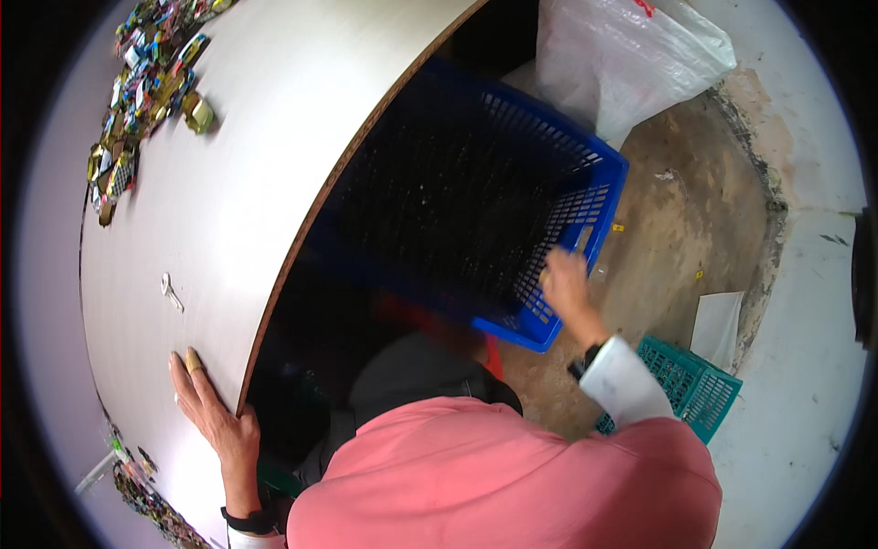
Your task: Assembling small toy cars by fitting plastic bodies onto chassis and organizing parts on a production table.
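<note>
My left hand (210,416) rests flat on the pale tabletop (274,119) near its edge, fingers stretched out, a tan covering on one fingertip. A small silver key (171,292) lies just beyond those fingers. Down to the right, my right hand (565,279) is over the near right wall of a large blue plastic basket (608,174). Its fingers are curled in, slightly blurred, with a yellowish spot at the fingers; what they hold, if anything, I cannot make out. The basket stands partly under the table, its inside dark.
Heaps of small colourful wrapped pieces (151,82) lie along the table's far left, more at the lower left. A translucent white plastic bag (631,55) stands behind the basket. A green crate (709,403) and a white sheet (716,329) are at right, near the wall.
</note>
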### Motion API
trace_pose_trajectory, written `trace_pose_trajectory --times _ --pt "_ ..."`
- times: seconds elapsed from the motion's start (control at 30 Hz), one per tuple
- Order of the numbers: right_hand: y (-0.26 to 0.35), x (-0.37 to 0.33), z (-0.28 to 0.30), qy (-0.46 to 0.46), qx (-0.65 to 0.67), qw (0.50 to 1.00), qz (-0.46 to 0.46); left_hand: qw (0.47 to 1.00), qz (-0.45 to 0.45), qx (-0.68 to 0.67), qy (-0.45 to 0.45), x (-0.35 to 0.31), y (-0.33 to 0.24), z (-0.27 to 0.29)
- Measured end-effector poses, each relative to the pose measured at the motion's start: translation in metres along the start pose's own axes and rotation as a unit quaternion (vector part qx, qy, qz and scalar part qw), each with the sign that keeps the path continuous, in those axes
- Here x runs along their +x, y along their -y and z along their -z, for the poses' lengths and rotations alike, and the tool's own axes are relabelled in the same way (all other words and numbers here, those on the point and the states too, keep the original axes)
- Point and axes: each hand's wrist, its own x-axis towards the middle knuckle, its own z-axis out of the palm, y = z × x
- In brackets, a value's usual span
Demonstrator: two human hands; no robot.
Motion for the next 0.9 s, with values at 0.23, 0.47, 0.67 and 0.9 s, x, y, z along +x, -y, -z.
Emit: trace_pose_trajectory --times 0.23,0.47,0.67,0.9 --pt "-0.06 0.03 -0.041 0.27 -0.152 0.951 -0.01 1.0 0.005 -0.01 0.003 0.009 -0.003 -0.006" --pt "-0.062 -0.045 -0.057 0.376 -0.392 0.838 0.052 0.999 0.021 -0.018 0.017 0.009 0.002 -0.002" --pt "-0.101 -0.146 -0.038 0.496 -0.314 0.808 -0.056 0.999 0.021 0.003 0.033 0.005 0.0 -0.005" --pt "-0.188 -0.216 -0.019 0.396 -0.31 0.841 -0.2 1.0 0.003 -0.011 0.01 0.018 0.002 -0.005"
